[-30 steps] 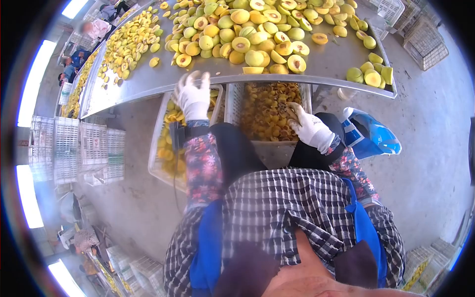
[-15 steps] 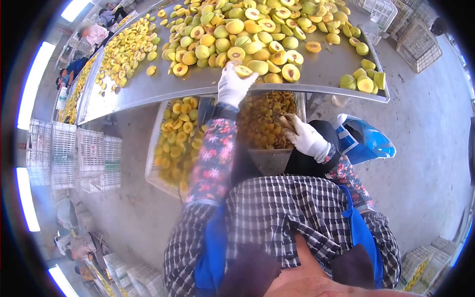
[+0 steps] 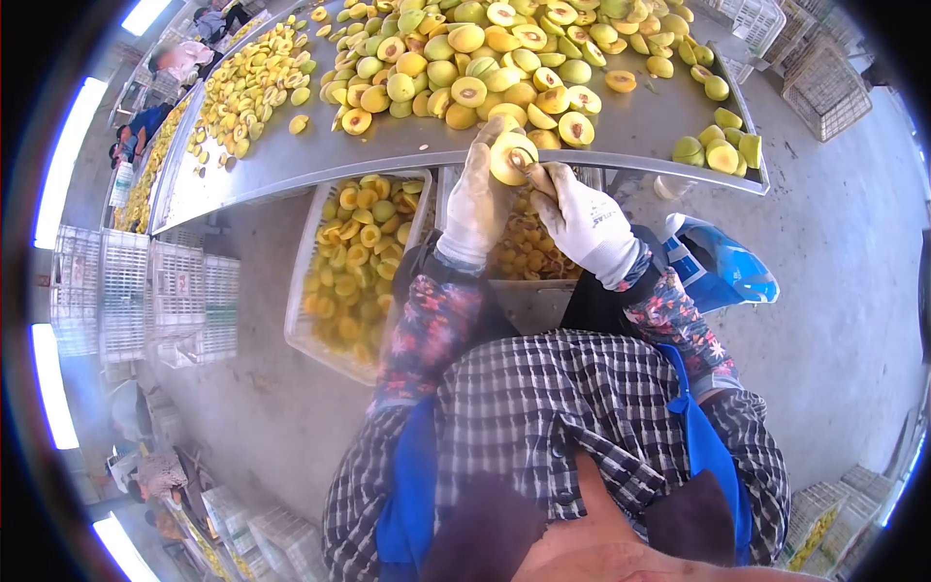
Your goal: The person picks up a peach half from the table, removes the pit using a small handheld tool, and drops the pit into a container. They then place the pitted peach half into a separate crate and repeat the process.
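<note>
My left hand (image 3: 472,211), in a white glove, is closed on a yellow peach half (image 3: 504,161) at the table's front edge, its cut face turned up toward me. My right hand (image 3: 593,225), also gloved, grips a small pitting tool (image 3: 538,176) with a brownish handle. The tool's tip meets the peach half at its pit, near the middle of the cut face. Just beyond my hands, a large heap of halved peaches (image 3: 465,92) lies on the metal table (image 3: 339,160); several show pits.
Under the table stand a white crate (image 3: 296,320) holding pitted halves and a bin of brownish scraps (image 3: 529,257). A blue bag (image 3: 722,262) is by my right leg. Stacked white crates (image 3: 126,291) stand at left; another crate (image 3: 824,92) is at right. Other people sit at far left.
My left hand has drawn a peach half back from the heap toward me. My right hand has come up and left with the tool, and its tip now touches the peach.
</note>
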A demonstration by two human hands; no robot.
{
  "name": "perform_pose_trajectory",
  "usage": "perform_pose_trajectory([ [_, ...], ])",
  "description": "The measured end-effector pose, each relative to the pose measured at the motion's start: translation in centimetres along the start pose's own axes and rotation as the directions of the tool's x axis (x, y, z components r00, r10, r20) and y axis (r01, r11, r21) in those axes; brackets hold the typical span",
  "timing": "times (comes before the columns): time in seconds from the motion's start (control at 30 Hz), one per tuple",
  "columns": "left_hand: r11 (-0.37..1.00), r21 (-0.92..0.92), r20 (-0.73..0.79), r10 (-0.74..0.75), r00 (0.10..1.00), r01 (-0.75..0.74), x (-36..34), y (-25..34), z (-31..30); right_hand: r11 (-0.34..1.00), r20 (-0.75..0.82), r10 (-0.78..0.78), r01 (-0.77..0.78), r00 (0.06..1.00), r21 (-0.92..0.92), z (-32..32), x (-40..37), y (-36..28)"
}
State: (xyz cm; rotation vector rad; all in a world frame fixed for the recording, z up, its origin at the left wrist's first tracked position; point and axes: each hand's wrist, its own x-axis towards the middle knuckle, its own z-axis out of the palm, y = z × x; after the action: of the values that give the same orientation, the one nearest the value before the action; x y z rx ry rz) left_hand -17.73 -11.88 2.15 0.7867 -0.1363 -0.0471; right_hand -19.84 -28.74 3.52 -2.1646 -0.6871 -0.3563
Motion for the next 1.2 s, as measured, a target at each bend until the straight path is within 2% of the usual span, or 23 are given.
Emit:
perform_pose_trajectory([
  [0.07, 0.99, 0.144, 0.008, 0.009, 1.0, -0.01, -0.1, -0.2, -0.2, 0.999, 0.003, 0.019, -0.019, 1.0, -0.029, 0.3, 0.0, 0.0],
  [0.17, 0.925, 0.36, 0.029, 0.118, 0.993, -0.12, -0.6, -0.2, 0.9, 0.997, 0.029, 0.074, -0.074, 0.997, -0.022, 0.5, -0.5, -0.2],
  [0.27, 0.957, 0.28, 0.004, 0.073, 0.997, -0.071, -1.0, -0.7, 0.8, 0.992, 0.088, 0.073, -0.063, 0.994, -0.112, 0.2, -0.6, -0.7],
  [0.37, 0.995, 0.104, 0.031, -0.012, 0.999, 0.009, -1.1, 0.0, 1.2, 0.997, 0.159, 0.033, -0.02, 0.987, -0.081, -0.1, -0.7, 0.9],
  [0.47, 0.954, -0.09, 0.077, -0.281, 0.957, 0.287, -0.9, 2.2, 0.4, 0.993, 0.215, -0.092, 0.107, 0.972, -0.059, -1.1, -0.6, 2.1],
  [0.57, 0.852, 0.367, -0.023, -0.394, 0.919, 0.374, -0.4, 2.3, -0.8, 0.973, 0.329, -0.103, 0.164, 0.939, -0.163, -1.4, -0.7, 3.2],
  [0.6, 0.755, 0.414, -0.107, -0.515, 0.851, 0.509, -0.8, 3.6, 0.7, 0.971, 0.356, -0.081, 0.154, 0.931, -0.183, -1.8, -0.8, 3.2],
  [0.7, 0.881, 0.277, -0.013, -0.396, 0.918, 0.383, -0.1, 0.9, -1.8, 0.994, 0.229, -0.05, 0.072, 0.972, -0.087, -2.0, -1.4, 2.4],
  [0.73, 0.909, 0.134, 0.006, -0.4, 0.917, 0.395, 0.0, 0.6, -2.2, 0.992, 0.098, -0.084, 0.092, 0.992, -0.082, -2.2, -1.8, 1.7],
  [0.8, 0.902, -0.166, 0.043, -0.398, 0.917, 0.399, -0.1, 0.3, -2.4, 0.999, 0.085, 0.038, -0.041, 0.996, 0.031, -2.0, -2.4, 1.6],
  [0.83, 0.887, -0.218, 0.046, -0.407, 0.912, 0.407, -0.3, 0.2, -2.1, 0.99, 0.086, 0.101, -0.108, 0.991, 0.087, -1.7, -2.7, 1.7],
  [0.9, 0.849, -0.318, 0.058, -0.428, 0.902, 0.423, -0.5, 0.3, -1.3, 0.996, 0.112, 0.076, -0.082, 0.991, 0.046, -1.1, -3.2, 2.1],
  [1.0, 0.904, -0.221, -0.043, -0.384, 0.922, 0.366, -0.1, -0.6, -1.0, 0.992, 0.12, 0.129, -0.128, 0.984, -0.015, -0.6, -3.1, 1.9],
  [1.13, 0.96, -0.135, -0.189, -0.269, 0.944, 0.247, -0.4, -1.6, 0.7, 0.994, 0.091, 0.1, -0.094, 0.991, -0.063, -0.5, -2.7, 1.1],
  [1.2, 0.967, -0.132, -0.225, -0.243, 0.943, 0.218, -0.6, -1.6, 1.2, 0.991, 0.117, 0.003, 0.013, 0.993, -0.136, -0.4, -2.6, 1.0],
])
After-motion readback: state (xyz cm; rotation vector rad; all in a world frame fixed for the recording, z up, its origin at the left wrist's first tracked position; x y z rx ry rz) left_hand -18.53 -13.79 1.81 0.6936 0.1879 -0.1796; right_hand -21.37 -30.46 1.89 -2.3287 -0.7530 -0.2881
